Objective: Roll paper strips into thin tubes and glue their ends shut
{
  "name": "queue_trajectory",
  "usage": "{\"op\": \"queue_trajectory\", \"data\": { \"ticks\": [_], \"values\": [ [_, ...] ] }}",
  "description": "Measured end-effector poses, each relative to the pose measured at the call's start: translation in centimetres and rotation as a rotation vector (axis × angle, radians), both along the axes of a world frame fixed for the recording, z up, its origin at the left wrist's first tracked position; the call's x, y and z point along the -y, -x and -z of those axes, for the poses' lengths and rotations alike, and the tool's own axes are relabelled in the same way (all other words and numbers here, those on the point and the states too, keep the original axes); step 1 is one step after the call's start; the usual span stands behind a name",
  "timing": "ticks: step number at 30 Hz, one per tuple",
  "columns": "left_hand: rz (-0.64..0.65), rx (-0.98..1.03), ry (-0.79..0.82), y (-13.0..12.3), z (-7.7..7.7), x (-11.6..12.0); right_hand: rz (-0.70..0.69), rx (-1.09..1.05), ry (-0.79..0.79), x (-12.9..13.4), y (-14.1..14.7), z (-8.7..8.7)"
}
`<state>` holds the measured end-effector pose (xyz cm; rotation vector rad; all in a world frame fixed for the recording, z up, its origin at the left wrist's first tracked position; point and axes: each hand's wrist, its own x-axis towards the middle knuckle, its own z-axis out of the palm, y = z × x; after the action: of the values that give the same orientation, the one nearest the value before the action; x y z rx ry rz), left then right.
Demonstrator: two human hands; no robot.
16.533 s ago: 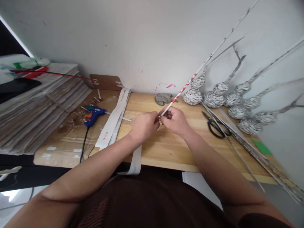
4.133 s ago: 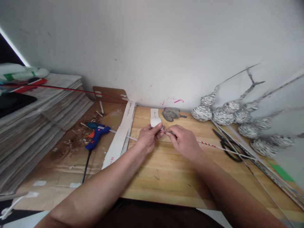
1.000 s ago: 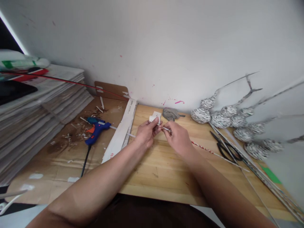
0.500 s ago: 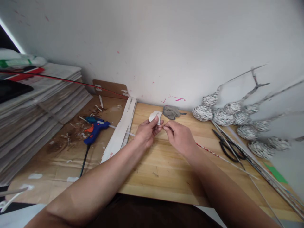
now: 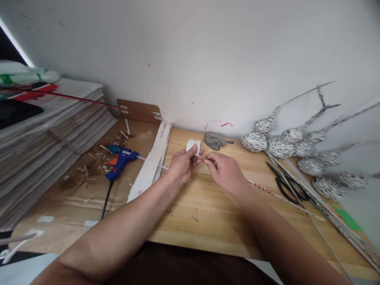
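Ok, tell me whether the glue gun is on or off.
Apparently on: a small red light glows on the glue gun. How hot it is, I cannot tell.

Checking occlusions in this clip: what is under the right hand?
A thin paper rod sticks out past the right hand, its red-and-white part showing, over the wooden tabletop. The rod's stretch behind the hand and the tabletop directly beneath are covered and cannot be seen.

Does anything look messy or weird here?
Yes: white scraps litter the brown cardboard beside the blue glue gun, around a dark stain, so it looks untidy. The wall has pink smears too, like stray paint.
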<state>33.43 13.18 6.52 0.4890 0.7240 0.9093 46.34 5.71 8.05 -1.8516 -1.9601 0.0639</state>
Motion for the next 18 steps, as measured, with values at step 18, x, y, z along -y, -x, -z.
{"op": "queue_trajectory", "data": {
  "ticks": [18],
  "values": [
    [-0.012, 0.013, -0.012, -0.02, 0.24, -0.33, 0.023, 0.023, 0.042, -0.13, -0.18, 0.2]
  ]
}}
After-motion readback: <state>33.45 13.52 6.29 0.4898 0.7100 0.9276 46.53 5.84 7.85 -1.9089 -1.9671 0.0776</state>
